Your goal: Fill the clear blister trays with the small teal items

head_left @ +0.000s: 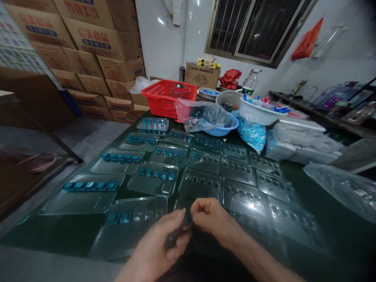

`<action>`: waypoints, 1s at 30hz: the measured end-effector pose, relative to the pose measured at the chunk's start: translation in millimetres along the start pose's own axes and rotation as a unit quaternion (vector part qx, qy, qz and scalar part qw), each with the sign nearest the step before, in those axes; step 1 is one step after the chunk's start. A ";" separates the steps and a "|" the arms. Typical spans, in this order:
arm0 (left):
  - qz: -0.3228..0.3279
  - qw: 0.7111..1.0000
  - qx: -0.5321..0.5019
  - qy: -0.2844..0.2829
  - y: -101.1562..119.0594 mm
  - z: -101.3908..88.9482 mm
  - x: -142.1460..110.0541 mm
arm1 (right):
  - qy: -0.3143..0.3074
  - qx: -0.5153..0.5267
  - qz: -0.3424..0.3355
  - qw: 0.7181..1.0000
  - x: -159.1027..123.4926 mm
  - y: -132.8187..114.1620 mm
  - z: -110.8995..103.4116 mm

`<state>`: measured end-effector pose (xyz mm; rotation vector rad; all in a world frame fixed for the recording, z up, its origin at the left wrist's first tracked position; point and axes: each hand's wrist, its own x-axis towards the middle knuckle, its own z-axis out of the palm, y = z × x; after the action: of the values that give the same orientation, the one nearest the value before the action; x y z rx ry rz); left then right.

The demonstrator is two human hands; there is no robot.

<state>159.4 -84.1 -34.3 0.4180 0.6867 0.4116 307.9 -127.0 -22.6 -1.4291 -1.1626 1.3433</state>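
Note:
My left hand (164, 243) is closed, with its thumb and fingers curled round something small and dark that I cannot make out. My right hand (213, 219) is pinched beside it, the fingertips meeting those of the left; whatever is in the pinch is hidden. Both hands are over the near edge of the table. Just left of them lies a clear plastic tray (141, 239) with two teal pieces (120, 218) in its row of hollows. Beyond it, another clear tray (79, 201) bears a row of several teal pieces (91, 186).
Several more clear trays (202, 192) cover the dark green table (64, 235). At the back stand a red basket (170, 102), a blue basin (219, 131), a white basin (261, 111) and a bag of blue bits (252, 135). Stacked cartons (96, 43) fill the left.

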 end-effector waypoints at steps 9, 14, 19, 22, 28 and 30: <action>-0.002 0.995 -0.026 0.099 -1.5 11.8 10.1 | 0.074 -0.238 -0.220 0.943 -10.8 -7.6 -3.8; 0.006 0.996 0.008 0.094 -1.7 18.3 17.4 | 0.061 -0.291 -0.231 0.927 -6.5 -5.6 -6.3; 0.003 0.991 -0.032 0.129 14.9 27.8 17.8 | 0.134 -0.342 -0.219 0.904 23.9 -8.5 -40.6; 0.044 0.985 -0.044 0.161 23.6 30.9 14.4 | 0.263 -0.386 -0.167 0.869 70.6 -5.9 -79.8; 0.062 0.986 -0.002 0.154 32.1 33.2 1.4 | 0.294 -0.442 -0.106 0.841 145.4 9.1 -123.1; 0.049 0.984 0.005 0.174 34.9 33.5 -2.9 | 0.288 -0.463 -0.092 0.833 150.8 13.0 -124.1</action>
<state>172.2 -63.9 7.9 0.3952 1.0103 0.5825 432.3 19.7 -59.1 -2.1036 -1.5289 0.0777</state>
